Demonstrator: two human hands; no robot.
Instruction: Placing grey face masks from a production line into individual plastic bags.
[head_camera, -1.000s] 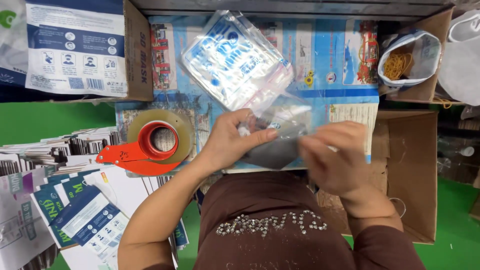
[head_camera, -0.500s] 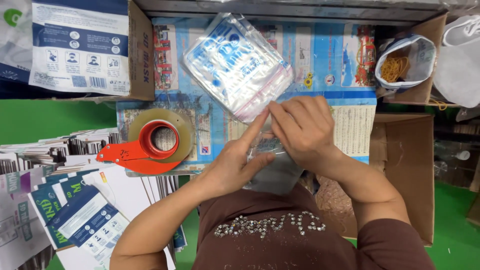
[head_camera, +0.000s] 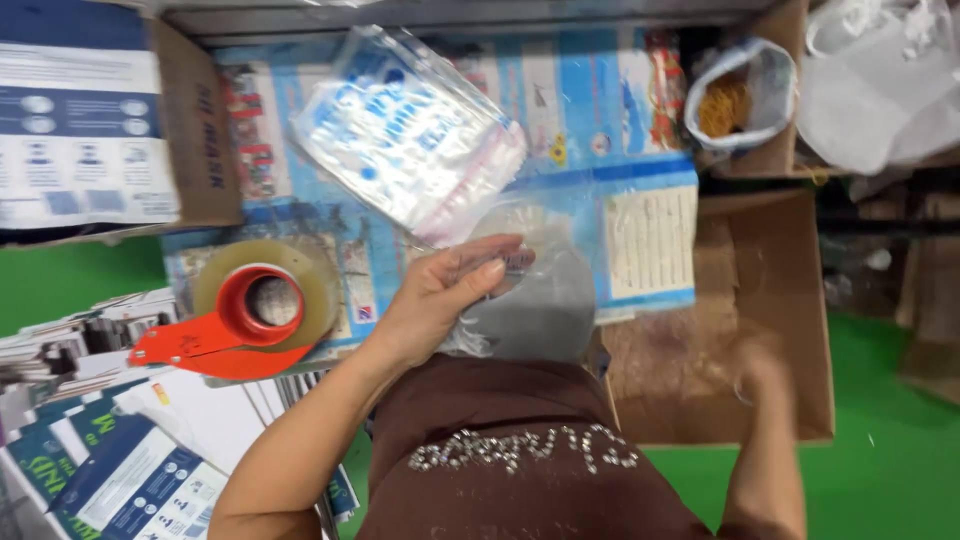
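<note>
Clear bag (head_camera: 535, 290) pinched in left hand (head_camera: 450, 295) over poster-covered table (head_camera: 620, 120), green floor (head_camera: 60, 280); right hand (head_camera: 765, 365) blurred, grip unclear.

Bright green floor (head_camera: 880, 480) shows at lower right and again at far left. Worktop covered by a blue printed paper sheet (head_camera: 600, 110). Grey metal rail (head_camera: 450, 15) runs along the far edge. Open brown cardboard box (head_camera: 740, 310) sits low at right; another brown cardboard carton (head_camera: 195, 130) stands at upper left. Light even, no hard shadows.
</note>
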